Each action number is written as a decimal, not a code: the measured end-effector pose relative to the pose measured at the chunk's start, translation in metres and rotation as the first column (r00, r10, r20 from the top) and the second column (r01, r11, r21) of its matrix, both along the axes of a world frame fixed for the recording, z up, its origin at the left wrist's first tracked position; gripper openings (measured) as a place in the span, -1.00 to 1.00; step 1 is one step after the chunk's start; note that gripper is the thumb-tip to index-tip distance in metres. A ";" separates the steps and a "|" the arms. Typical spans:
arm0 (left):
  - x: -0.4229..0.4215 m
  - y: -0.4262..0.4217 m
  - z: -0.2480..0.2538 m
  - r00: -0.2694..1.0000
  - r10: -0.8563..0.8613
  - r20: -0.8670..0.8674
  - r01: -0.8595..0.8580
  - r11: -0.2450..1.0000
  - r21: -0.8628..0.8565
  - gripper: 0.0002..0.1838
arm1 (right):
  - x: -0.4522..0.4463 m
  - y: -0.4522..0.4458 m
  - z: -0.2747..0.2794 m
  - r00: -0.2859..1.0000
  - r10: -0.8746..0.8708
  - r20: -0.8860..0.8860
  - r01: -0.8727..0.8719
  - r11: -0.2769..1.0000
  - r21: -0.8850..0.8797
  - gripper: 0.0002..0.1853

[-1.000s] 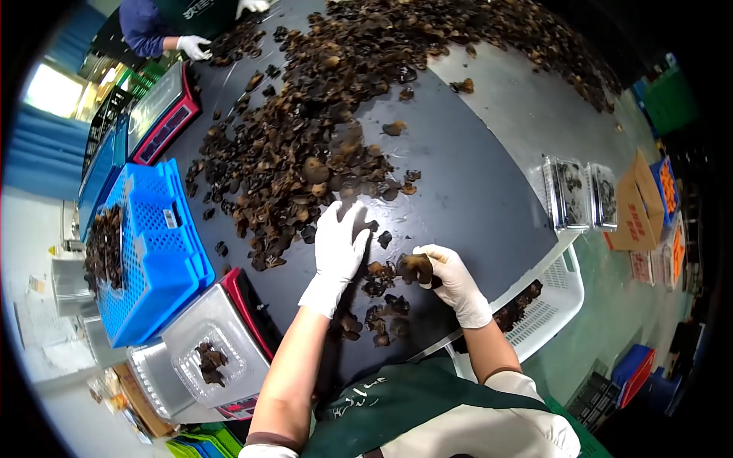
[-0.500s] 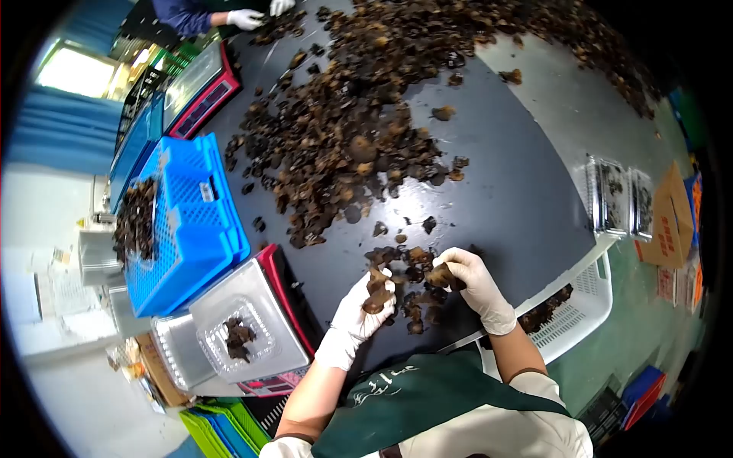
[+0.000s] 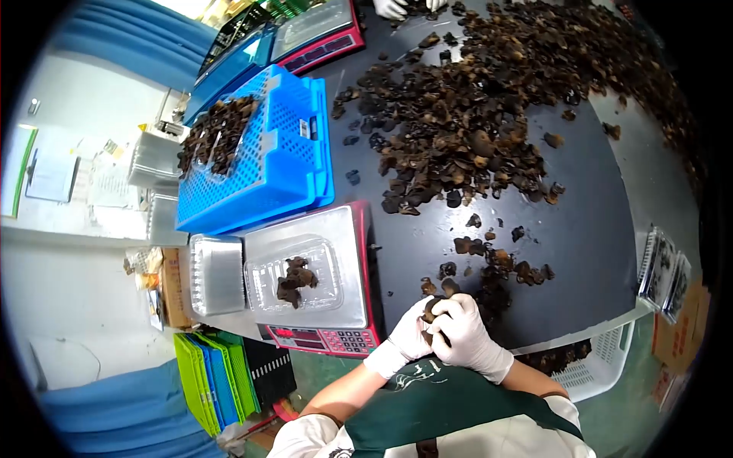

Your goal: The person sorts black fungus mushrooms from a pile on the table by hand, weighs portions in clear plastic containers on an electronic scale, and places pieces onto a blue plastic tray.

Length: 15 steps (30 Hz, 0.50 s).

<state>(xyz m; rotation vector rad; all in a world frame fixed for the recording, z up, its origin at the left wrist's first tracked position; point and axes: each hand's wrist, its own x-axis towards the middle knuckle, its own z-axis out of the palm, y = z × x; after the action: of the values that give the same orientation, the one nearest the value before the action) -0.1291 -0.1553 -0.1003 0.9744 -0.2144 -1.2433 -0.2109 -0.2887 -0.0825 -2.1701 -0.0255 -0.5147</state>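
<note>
My white-gloved left hand (image 3: 411, 330) and right hand (image 3: 463, 333) meet near the apron at the table's front edge. Both are closed round dark brown fungus pieces (image 3: 432, 308), which show between the fingers. Just beyond them lies a loose cluster of fungus (image 3: 495, 269) on the dark table (image 3: 580, 252). Farther back spreads a large heap of the same fungus (image 3: 458, 130). To the left of my hands, a clear plastic tray (image 3: 330, 284) with a few pieces of fungus (image 3: 296, 281) rests on a scale (image 3: 350, 237).
A blue crate (image 3: 267, 175) bearing fungus stands behind the scale, with a second scale (image 3: 321, 34) beyond. A white basket (image 3: 611, 359) sits below the table's right front edge. Clear boxes (image 3: 663, 271) are at right. A co-worker's gloved hand (image 3: 391, 8) shows at the top.
My hands have come together at the front edge, each bringing fungus pieces. My left hand picked its pieces up from the table. The view has swung left, towards the near scale.
</note>
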 end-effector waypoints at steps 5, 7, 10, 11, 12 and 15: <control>-0.010 0.031 -0.003 0.674 0.210 -0.708 -0.120 0.977 0.176 -0.61 | -0.005 0.004 0.007 0.980 0.195 -0.037 -0.171 0.924 0.341 -0.64; -0.004 0.040 0.003 0.582 0.079 -0.809 -0.104 0.994 0.022 -0.63 | -0.010 -0.001 0.009 0.961 0.273 -0.050 -0.178 0.745 0.643 -0.63; 0.011 0.053 0.042 0.598 0.142 -0.789 -0.329 0.941 -0.080 -0.71 | -0.013 -0.013 0.000 0.992 0.121 -0.018 -0.057 0.586 0.808 -0.69; 0.025 0.058 0.064 0.801 0.323 -0.505 -0.374 0.927 -0.001 -0.73 | -0.016 -0.021 0.000 0.994 0.069 -0.083 0.030 0.561 0.827 -0.72; 0.041 0.061 0.087 0.885 0.442 -0.144 -0.439 0.897 0.053 -0.76 | -0.020 -0.029 -0.001 0.988 0.017 -0.152 0.120 0.530 0.839 -0.75; 0.090 0.086 0.093 0.333 0.436 0.836 -0.807 0.591 0.013 -0.80 | -0.035 -0.053 -0.015 0.950 -0.194 -0.244 0.312 0.548 0.777 -0.84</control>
<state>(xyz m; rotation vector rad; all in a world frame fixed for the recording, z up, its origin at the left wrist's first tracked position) -0.0389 -0.0693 -0.0073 1.7624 -0.1702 0.0009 -0.2454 -0.3416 -0.0974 -1.2705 0.5224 -0.4224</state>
